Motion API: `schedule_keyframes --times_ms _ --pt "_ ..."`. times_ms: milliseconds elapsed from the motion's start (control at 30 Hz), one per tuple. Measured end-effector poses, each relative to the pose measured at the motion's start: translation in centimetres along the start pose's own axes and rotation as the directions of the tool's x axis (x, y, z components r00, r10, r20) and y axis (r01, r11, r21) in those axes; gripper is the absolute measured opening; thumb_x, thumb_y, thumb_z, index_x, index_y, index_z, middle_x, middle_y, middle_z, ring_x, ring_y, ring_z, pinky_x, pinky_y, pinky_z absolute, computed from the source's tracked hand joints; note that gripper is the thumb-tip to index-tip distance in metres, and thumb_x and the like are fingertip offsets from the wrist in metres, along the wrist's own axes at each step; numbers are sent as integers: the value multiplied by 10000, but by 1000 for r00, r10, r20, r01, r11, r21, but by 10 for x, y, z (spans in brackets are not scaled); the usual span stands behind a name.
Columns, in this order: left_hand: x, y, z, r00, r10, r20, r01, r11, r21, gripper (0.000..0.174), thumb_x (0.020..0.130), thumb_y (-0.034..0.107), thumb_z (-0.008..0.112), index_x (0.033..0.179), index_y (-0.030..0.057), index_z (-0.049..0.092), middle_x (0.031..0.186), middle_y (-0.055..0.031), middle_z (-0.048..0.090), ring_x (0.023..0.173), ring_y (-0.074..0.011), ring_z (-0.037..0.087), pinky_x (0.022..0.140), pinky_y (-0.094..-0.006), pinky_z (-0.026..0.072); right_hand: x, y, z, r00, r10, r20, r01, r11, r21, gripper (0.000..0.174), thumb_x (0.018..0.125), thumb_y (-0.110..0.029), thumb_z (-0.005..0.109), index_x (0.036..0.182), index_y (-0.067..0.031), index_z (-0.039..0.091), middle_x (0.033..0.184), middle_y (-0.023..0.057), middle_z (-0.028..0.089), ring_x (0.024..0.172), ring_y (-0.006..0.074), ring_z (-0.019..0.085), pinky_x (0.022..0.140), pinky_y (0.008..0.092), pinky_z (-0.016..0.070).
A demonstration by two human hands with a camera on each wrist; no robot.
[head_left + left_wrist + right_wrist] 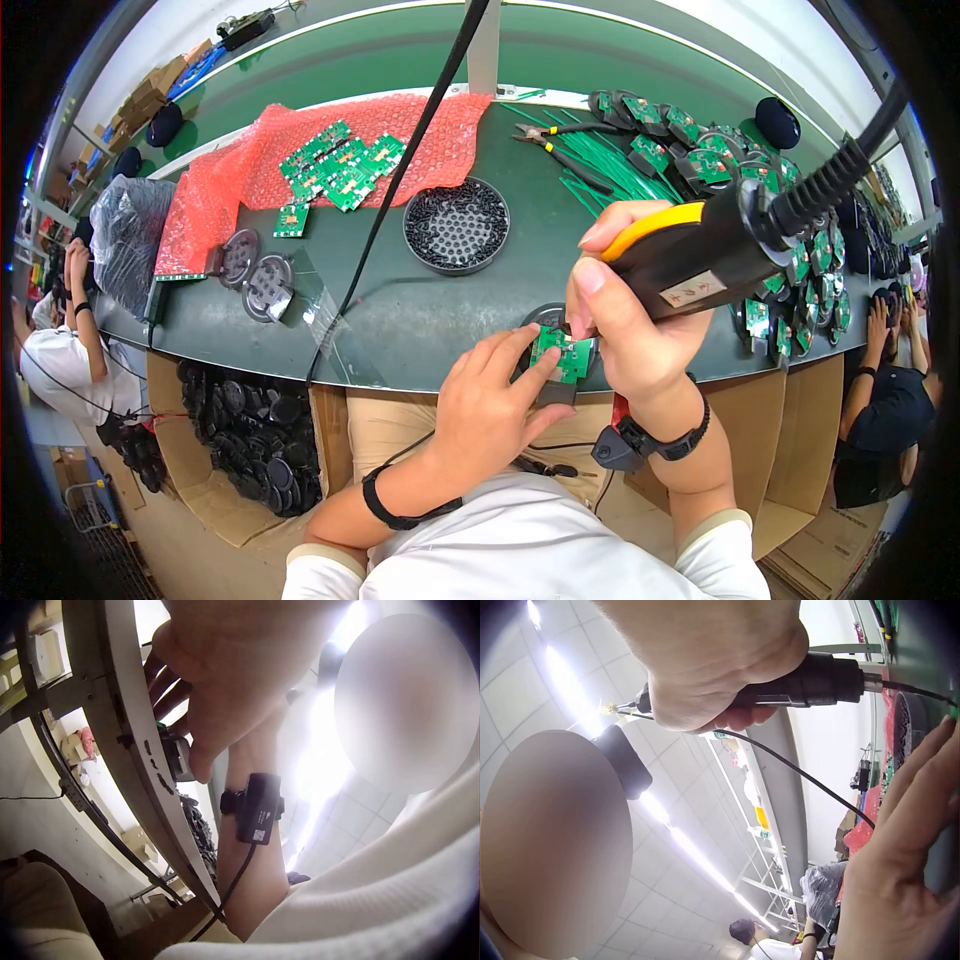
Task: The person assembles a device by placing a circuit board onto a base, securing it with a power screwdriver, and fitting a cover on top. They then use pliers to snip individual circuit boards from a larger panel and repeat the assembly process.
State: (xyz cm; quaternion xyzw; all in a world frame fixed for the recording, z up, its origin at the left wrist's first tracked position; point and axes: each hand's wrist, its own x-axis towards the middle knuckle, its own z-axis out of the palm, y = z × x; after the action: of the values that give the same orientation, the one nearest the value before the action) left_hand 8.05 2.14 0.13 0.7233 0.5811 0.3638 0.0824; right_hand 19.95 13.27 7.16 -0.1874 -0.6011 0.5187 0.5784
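My right hand (645,350) grips a black electric screwdriver (725,245) with a yellow lever, its thick cord running up to the right. In the right wrist view the metal nose of the screwdriver (871,682) points toward the bench and my left hand (907,847). A green circuit board (572,362) lies in a black plastic housing (557,391) at the bench's front edge. Over its left side, my left hand (488,395) presses with extended fingers, thumb by the lower end. The right hand hides part of the board and the screwdriver's tip.
A round tray of small black screws (457,228) stands mid-bench. Loose circuit boards (345,172) lie on red bubble wrap (440,150). Cutting pliers (570,160) rest beside green strips; housings with boards (790,290) pile up at right. A black cable (395,190) hangs across the bench.
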Motion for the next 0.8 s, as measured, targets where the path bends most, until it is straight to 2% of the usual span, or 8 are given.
schedule_keyframes --times_ms 200,267,333,400,533,633,667,800 --pt "0 -1 0 1000 15 -11 -15 1000 14 519 659 350 899 1055 54 742 1183 -148 638 1051 -347 628 858 -453 524 -1 -1 8 1000 -3 -18 3 1000 27 224 851 77 709 1058 29 637 974 84 688 760 94 622 650 267 514" --pt "-2 -1 -1 998 -12 65 10 1000 24 606 674 321 885 1195 56 723 1305 -163 626 1150 -339 618 891 -437 523 -1 0 10 1000 0 -21 1 999 37 222 848 82 705 1054 30 638 975 85 686 763 95 622 653 270 516" --pt "-2 -1 0 997 -17 70 15 999 28 606 681 328 883 1199 59 721 1304 -161 625 1145 -335 618 885 -436 523 0 0 9 1000 4 -25 -3 999 47 221 846 87 702 1049 31 639 975 85 684 765 97 621 655 272 519" --pt "-2 -1 -1 997 -21 74 18 999 34 607 687 335 881 1204 62 719 1303 -159 624 1140 -331 618 879 -435 523 1 1 6 996 -47 73 52 997 -65 243 881 60 643 1087 34 516 954 127 581 526 129 550 461 264 456" --pt "-3 -3 -1 993 -34 110 29 998 50 612 712 364 869 1228 76 708 1306 -155 622 1122 -320 618 863 -427 520 -4 1 5 990 -50 130 60 996 -73 221 856 75 627 1004 2 479 822 81 519 536 132 553 465 278 465" --pt "-2 -3 -2 993 -28 116 22 998 53 614 720 373 864 1235 81 704 1305 -154 622 1113 -316 618 858 -423 520 -4 1 3 987 -23 161 31 998 -46 227 850 82 626 1009 8 482 804 75 516 541 131 555 469 276 468" --pt "-2 -2 -3 992 -29 120 23 998 53 614 721 375 863 1237 82 703 1304 -155 622 1109 -314 619 855 -422 520 -5 1 6 994 -14 107 14 1000 6 223 848 80 626 1004 4 486 774 68 535 542 125 553 477 273 473" --pt "-2 -1 -4 994 -27 103 22 999 48 610 716 373 865 1225 78 706 1298 -151 624 1099 -310 621 847 -418 519 -5 1 5 988 14 151 -7 999 -43 216 849 75 624 1002 0 491 737 64 553 543 120 553 486 269 477"
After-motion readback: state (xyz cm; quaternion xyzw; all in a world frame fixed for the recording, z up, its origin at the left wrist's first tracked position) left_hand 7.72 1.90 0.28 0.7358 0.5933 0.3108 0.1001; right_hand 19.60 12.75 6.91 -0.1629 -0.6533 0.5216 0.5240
